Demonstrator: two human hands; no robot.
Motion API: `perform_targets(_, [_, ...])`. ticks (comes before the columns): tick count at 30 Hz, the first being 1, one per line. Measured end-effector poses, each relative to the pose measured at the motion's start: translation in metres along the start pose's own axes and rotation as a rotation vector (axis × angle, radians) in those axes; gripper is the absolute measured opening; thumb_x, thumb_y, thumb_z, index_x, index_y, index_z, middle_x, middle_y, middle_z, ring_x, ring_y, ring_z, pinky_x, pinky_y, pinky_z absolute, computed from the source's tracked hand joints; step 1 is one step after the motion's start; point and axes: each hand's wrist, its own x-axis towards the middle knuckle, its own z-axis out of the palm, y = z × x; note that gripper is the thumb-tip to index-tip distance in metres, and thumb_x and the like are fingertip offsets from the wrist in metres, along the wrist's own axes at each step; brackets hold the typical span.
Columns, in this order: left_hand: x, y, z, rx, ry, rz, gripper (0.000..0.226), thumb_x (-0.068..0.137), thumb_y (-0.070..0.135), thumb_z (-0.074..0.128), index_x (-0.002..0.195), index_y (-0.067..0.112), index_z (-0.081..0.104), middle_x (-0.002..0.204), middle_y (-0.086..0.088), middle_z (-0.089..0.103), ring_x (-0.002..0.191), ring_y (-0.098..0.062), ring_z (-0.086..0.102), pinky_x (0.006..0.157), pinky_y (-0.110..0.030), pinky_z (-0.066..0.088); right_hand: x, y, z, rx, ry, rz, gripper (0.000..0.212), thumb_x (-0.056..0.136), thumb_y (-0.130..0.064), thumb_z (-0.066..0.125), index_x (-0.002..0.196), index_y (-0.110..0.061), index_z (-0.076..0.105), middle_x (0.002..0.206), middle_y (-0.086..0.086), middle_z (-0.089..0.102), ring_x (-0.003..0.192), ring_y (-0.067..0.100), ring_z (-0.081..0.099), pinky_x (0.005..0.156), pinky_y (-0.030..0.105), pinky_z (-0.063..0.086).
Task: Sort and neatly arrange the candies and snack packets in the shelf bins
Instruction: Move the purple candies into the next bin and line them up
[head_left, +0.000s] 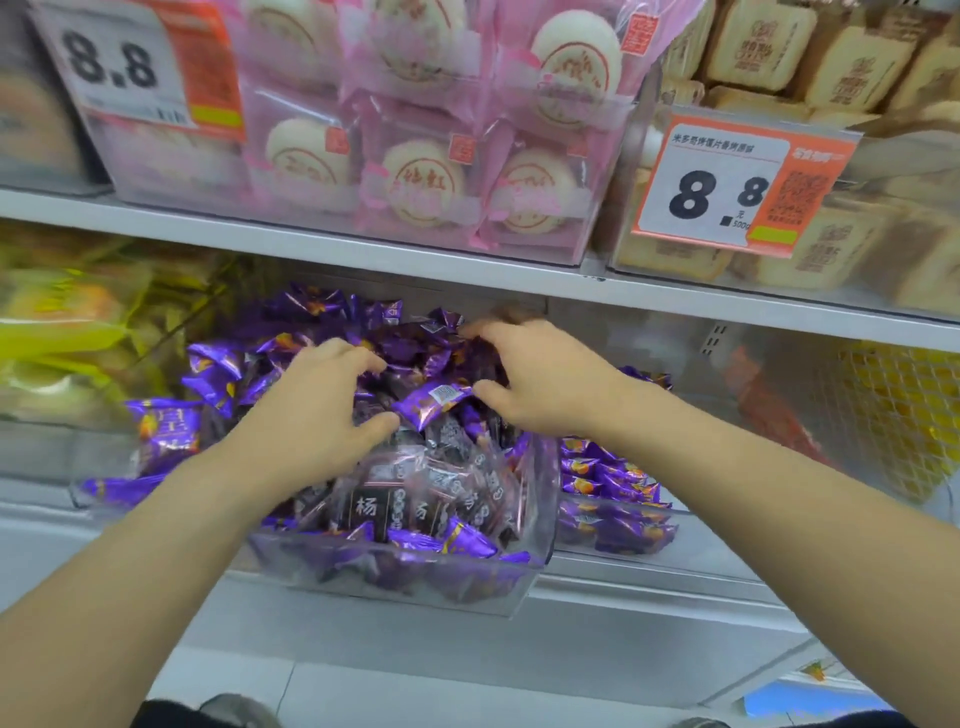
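Grey metal shop shelving (363, 244); clear plastic bin (405, 577) heaped with jumbled purple foil candy packets (436, 397). Left hand (322, 410), right hand (540, 379) clawed into heap, fingers curled among packets. Sorting judged barely begun.

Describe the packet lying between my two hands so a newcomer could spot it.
Find the clear plastic bin of purple wrappers under the pink cake packs. On top of that pile lies a shiny purple packet, tilted, showing a white barcode label; its neighbours are darker.
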Motion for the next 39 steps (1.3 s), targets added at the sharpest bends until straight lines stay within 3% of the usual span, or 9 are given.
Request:
perform_targets(4, [-0.003,-0.010,0.005,-0.073,-0.032,0.006,0.059,0.083,0.042,0.073,0.133,0.017,0.056,0.129,-0.003,0.053,0.125,-0.023,0.043,0.103,-0.032,0.034,0.027,0.010,0.013,-0.053,-0.079,0.200,0.043,0.087,-0.026,0.069,0.129,-0.017,0.059,0.120,0.013,0.061,0.109,0.033,0.059,0.087,0.031,0.048])
perform_targets(8, [0.000,-0.015,0.004,-0.133,0.020,0.026,0.057,0.082,0.047,0.072,0.130,0.022,0.057,0.126,0.003,0.053,0.121,-0.017,0.045,0.097,-0.027,0.036,0.012,0.007,0.011,0.070,0.103,0.221,0.021,0.087,-0.024,0.071,0.107,-0.023,0.072,0.096,-0.006,0.065,0.096,0.019,0.062,0.077,0.022,0.040])
perform_targets(14, [0.003,0.002,0.010,-0.209,0.059,0.107,0.062,0.076,0.061,0.070,0.125,0.024,0.060,0.113,0.008,0.061,0.108,-0.011,0.047,0.093,-0.029,0.041,-0.026,-0.002,0.000,0.595,0.352,0.311,0.016,0.084,-0.018,0.078,0.098,-0.025,0.074,0.093,-0.016,0.074,0.085,-0.003,0.068,0.077,0.010,0.050])
perform_targets(17, [0.008,0.014,0.021,-0.145,0.022,0.111,0.064,0.079,0.058,0.069,0.129,0.021,0.057,0.115,0.003,0.060,0.112,-0.019,0.049,0.099,-0.040,0.041,-0.040,-0.015,0.000,0.812,0.325,0.340,0.019,0.085,-0.006,0.075,0.093,-0.022,0.072,0.091,-0.009,0.075,0.084,0.003,0.071,0.076,0.014,0.052])
perform_targets(21, [0.016,0.023,0.027,-0.131,0.095,0.093,0.042,0.081,0.038,0.073,0.118,0.021,0.064,0.106,0.002,0.064,0.105,-0.022,0.054,0.093,-0.036,0.043,-0.052,-0.022,-0.005,1.019,0.235,0.388,0.019,0.088,-0.002,0.070,0.100,-0.016,0.071,0.092,0.001,0.076,0.080,0.008,0.070,0.076,0.019,0.053])
perform_targets(25, [0.013,0.039,0.011,-0.566,0.173,-0.079,0.020,0.086,0.027,0.071,0.105,0.022,0.069,0.080,0.011,0.070,0.071,-0.001,0.062,0.069,-0.014,0.046,-0.063,-0.020,-0.021,1.329,0.225,0.516,0.018,0.091,0.003,0.061,0.104,-0.008,0.069,0.096,0.017,0.074,0.081,0.027,0.068,0.077,0.038,0.057])
perform_targets(29, [0.000,0.061,-0.006,-1.302,-0.093,-0.321,0.020,0.099,0.011,0.051,0.101,0.003,0.068,0.081,-0.021,0.074,0.064,-0.025,0.069,0.058,-0.030,0.053,-0.082,-0.008,-0.035,1.414,0.171,0.620,0.020,0.094,0.005,0.052,0.100,-0.005,0.068,0.090,0.020,0.069,0.077,0.029,0.063,0.065,0.038,0.059])
perform_targets(35, [-0.009,0.077,-0.004,-1.402,-0.318,-0.264,0.052,0.101,0.037,0.039,0.087,-0.006,0.066,0.079,-0.020,0.069,0.056,-0.024,0.058,0.049,-0.027,0.047,-0.099,0.003,-0.029,1.466,0.160,0.669,0.024,0.100,-0.015,0.050,0.102,-0.004,0.071,0.090,0.018,0.073,0.068,0.024,0.067,0.061,0.034,0.057])
perform_targets(39, [-0.008,0.085,0.001,-1.349,-0.321,-0.210,0.060,0.095,0.047,0.036,0.083,-0.004,0.066,0.075,-0.020,0.066,0.055,-0.025,0.056,0.049,-0.029,0.046,-0.102,0.006,-0.029,1.580,0.118,0.607,0.032,0.078,-0.022,0.067,0.104,-0.003,0.072,0.088,0.013,0.072,0.071,0.021,0.064,0.067,0.030,0.060])
